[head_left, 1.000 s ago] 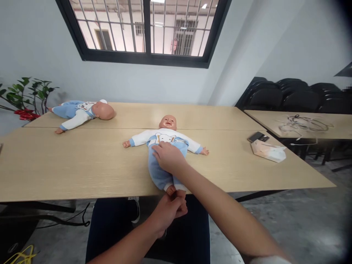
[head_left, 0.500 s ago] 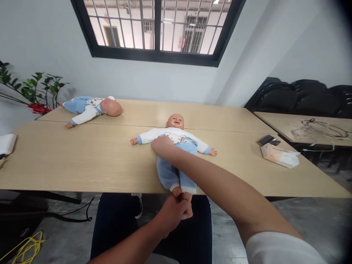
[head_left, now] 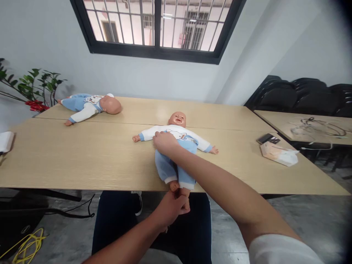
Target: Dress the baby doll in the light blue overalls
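Observation:
A baby doll in a white top and blue trousers lies face up on the wooden table, feet over the near edge. My right hand rests on its chest, fingers curled at the shoulder strap of the blue overalls. My left hand, below the table edge, is closed around the doll's bare feet. A second doll in the same outfit lies on its side at the far left of the table.
A tissue pack and a dark phone lie at the table's right. A white object sits at the left edge. A plant stands far left. A second table with cables and black chairs is to the right.
My right hand slid up from the doll's belly to its chest and shoulder strap. The left hand kept its grip on the feet. The view shifted slightly.

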`<state>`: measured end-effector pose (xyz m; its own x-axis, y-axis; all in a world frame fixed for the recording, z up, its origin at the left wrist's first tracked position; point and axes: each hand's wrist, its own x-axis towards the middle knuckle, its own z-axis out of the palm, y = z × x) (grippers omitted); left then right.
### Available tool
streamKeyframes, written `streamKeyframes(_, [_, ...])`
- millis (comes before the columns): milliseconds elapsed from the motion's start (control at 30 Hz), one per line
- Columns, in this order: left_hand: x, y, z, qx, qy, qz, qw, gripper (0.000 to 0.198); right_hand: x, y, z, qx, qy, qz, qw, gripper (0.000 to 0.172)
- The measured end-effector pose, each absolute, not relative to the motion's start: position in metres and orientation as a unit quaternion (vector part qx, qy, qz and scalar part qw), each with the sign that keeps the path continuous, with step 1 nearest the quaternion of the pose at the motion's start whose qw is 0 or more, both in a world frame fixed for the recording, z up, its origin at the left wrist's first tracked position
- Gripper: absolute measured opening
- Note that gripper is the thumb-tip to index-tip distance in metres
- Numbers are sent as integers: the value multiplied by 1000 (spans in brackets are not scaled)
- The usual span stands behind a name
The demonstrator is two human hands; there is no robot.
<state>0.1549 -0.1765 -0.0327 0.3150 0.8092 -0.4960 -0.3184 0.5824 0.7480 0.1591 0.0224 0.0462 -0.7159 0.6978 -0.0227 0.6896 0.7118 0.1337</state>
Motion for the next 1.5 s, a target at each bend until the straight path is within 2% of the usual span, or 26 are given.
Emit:
streamKeyframes(100, [148,-176,-31,280,460,377,754,20,186,-18,42,379,924,7,-52,30])
streamKeyframes(200, [147,-173,-35,293,433,411,747,28,229,-69,29,456,877,-58,-137,32])
streamKeyframes(300, [152,-166,-42,308,417,456,723,37,273,-108,5,550,789,-122,-245,63])
streamKeyframes(400, [158,-160,-45,322,434,450,711,44,298,-119,-17,616,694,-240,-285,79])
streamKeyframes(533, [162,-149,-42,327,458,412,717,59,300,-98,-29,617,615,-381,-310,78])
streamKeyframes(633, [158,-130,-40,315,474,420,707,59,295,-71,-29,610,612,-371,-341,67])
streamKeyframes(900, [119,-88,-38,429,605,328,584,57,319,-24,-20,631,675,-270,-272,67])
streamKeyframes(1033, [112,-104,-30,560,666,268,413,49,329,-29,-16,638,673,-306,-216,51])
streamKeyframes(1100, [114,-115,-26,593,687,252,337,44,330,-31,-14,644,665,-321,-198,48])
streamKeyframes(1233, [103,-118,-14,626,674,218,325,50,330,-29,-8,635,671,-335,-183,46])
streamKeyframes(1300, [86,-103,-8,640,671,182,327,58,333,-26,-6,622,681,-341,-180,46])
streamKeyframes(1367, [66,-73,-5,635,694,167,295,56,337,-23,-3,608,696,-345,-168,47])
streamKeyframes(1433, [50,-33,-9,615,726,169,256,48,340,-16,4,619,709,-322,-107,52])
streamKeyframes(1500, [42,11,-17,580,742,227,247,38,339,-6,17,651,714,-257,-17,63])
